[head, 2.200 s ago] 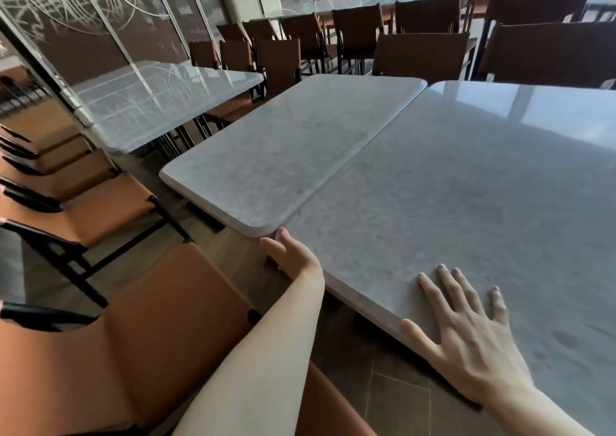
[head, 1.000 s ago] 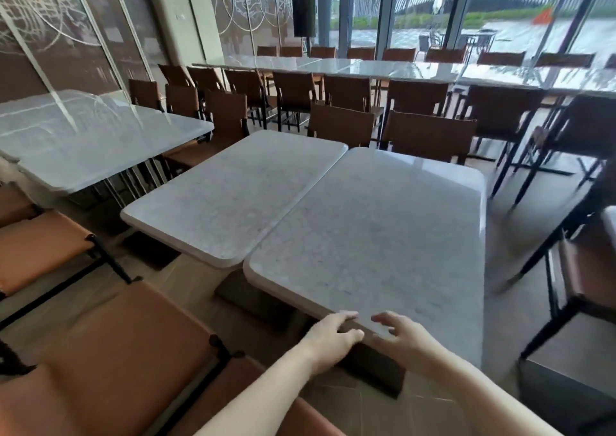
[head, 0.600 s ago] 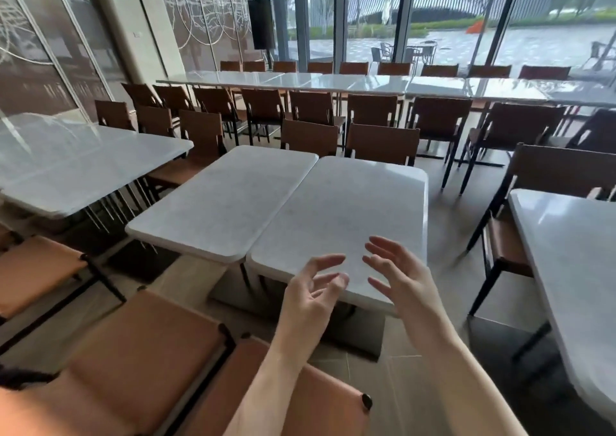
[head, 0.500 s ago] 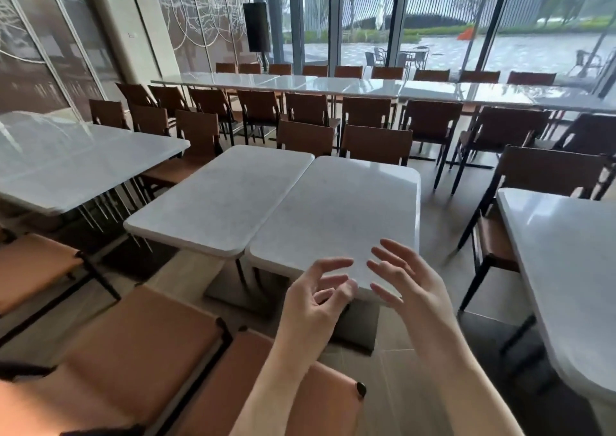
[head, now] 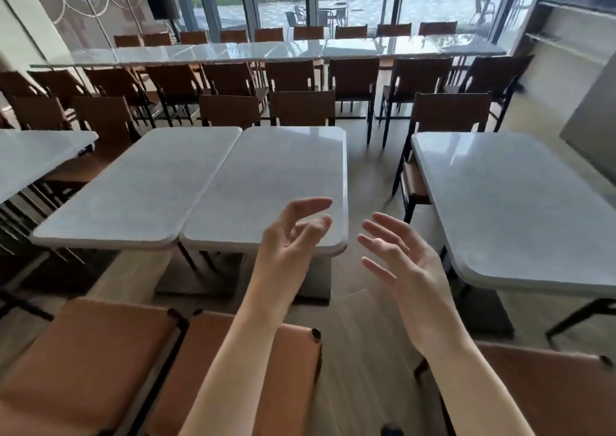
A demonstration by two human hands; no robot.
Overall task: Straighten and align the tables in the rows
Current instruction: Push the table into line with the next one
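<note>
Nearest, the left hand (head: 293, 245) and right hand (head: 405, 269) hang in the air above the orange chair seats (head: 233, 369), fingers spread and loose, grasping nothing. Beyond the hands, untouched, two marble tables (head: 266, 182) stand pushed together, long edges touching. No readable writing shows anywhere.

Both hands, the left hand (head: 290, 245) and the right hand (head: 405, 269), hang in open air with fingers loosely spread, touching nothing. Ahead, the two joined tables (head: 206, 185) form one unbroken slab (their inner edges meet, leaving no gap to reach through). A bare floor aisle (head: 373, 182) runs between that pair and the right table (head: 513, 209). Orange chair seats (head: 100, 362) crowd the space below the forearms, and brown chairs (head: 300, 109) close off the far edges.
</note>
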